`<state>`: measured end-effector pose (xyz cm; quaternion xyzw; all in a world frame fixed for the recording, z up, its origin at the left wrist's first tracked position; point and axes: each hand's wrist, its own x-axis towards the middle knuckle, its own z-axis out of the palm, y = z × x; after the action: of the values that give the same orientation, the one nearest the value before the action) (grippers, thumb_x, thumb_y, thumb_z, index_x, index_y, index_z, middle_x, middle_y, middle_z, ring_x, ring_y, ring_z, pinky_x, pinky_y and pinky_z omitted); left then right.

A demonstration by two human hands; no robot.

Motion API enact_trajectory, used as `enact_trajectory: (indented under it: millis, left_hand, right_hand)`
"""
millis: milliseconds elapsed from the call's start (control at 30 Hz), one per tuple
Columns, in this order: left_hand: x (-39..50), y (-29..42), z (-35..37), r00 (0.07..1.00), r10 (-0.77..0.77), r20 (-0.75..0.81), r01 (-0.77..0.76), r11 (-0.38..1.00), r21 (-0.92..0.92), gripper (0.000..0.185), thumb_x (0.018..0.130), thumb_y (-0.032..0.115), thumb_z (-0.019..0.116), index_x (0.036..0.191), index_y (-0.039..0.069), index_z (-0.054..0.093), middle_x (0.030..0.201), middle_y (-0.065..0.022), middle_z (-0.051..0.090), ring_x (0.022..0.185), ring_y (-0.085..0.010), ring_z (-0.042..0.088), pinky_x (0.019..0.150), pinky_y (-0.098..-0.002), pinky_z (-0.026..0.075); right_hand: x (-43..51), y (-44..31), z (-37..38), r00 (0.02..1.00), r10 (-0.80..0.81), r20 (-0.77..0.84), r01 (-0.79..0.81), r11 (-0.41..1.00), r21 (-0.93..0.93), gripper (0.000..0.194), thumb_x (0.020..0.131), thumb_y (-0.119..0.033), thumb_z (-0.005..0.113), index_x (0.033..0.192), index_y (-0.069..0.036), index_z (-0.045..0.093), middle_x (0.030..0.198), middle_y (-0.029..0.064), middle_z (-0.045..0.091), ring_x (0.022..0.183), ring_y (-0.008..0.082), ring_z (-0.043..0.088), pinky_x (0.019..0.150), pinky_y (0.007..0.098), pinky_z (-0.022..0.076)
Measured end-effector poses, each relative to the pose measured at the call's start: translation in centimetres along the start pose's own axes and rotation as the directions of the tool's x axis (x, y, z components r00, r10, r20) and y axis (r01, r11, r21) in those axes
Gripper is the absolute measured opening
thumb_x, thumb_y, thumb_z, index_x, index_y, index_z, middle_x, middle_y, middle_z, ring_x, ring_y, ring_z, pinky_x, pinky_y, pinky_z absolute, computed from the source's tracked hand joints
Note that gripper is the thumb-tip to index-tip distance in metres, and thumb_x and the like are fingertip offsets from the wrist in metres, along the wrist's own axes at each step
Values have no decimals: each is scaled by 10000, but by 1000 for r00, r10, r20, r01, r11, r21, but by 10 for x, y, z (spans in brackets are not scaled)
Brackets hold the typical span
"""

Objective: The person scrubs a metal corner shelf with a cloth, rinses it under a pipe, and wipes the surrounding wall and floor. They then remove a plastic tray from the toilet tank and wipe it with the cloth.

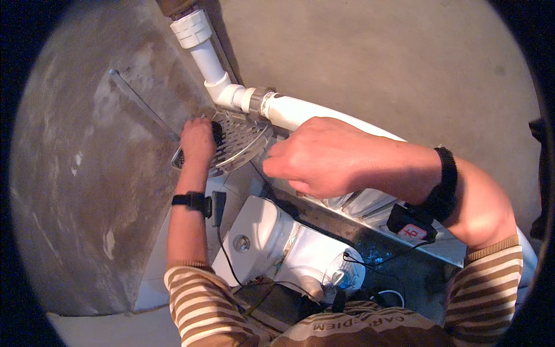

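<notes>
My left hand [197, 141] reaches over the left side of a perforated corner shelf [240, 136]. A small black object [217, 132] shows beside its fingers; whether I hold it or it just lies on the shelf is unclear. The back of this hand faces up and hides the fingertips. My right hand [310, 158] is raised at the shelf's right, in front of a thick white pipe [329, 113]. Its fingers curl inward, and what may be between them is hidden.
White pipe fittings [223, 89] run down the wall corner above the shelf. A slim metal bar [138, 99] slants from the left wall. Below stand a toilet tank [256, 234] and a white toilet lid [310, 251] with items on it. Cables [225, 256] hang from my wrist straps.
</notes>
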<state>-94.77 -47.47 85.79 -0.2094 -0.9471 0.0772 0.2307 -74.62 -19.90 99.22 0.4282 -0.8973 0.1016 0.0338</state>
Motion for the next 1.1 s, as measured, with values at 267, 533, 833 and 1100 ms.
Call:
enact_trajectory:
  millis: [267,533,833,1100]
  left_hand:
    - [19,12,8,908,-51,416,17,996,84,264,862,226,636,1044,102,782,1097,-142,761,1069,-316,704,976,-433,458]
    - [13,20,4,867,-261,425,224,965,136,262,941,206,604,1087,104,797,1136,-125,766,1094,-295,730,900,-392,569]
    - [-15,5,-33,870,-302,389,283,953,108,241,951,152,590,1097,48,752,1186,-170,721,1075,-363,713,884,-447,587]
    - [21,3,-8,997,-21,-76,16,997,-73,159,946,100,555,1072,48,638,1105,-137,616,997,-366,625,894,-477,550]
  right_hand:
    - [-1,-4,-2,999,-17,-27,15,999,-47,138,805,-134,670,869,-49,582,850,122,645,837,372,673,701,498,540]
    - [-2,-4,-2,997,-41,-67,40,999,-17,124,786,-134,652,854,-31,642,806,161,682,819,404,688,709,532,539]
    - [0,-1,1,998,-25,-50,24,999,-35,120,786,-135,642,850,-36,666,817,166,695,834,404,695,718,525,553]
    - [-1,-4,-1,1000,-15,-23,13,997,-78,120,808,-133,659,854,-55,580,825,109,642,809,366,678,699,502,540]
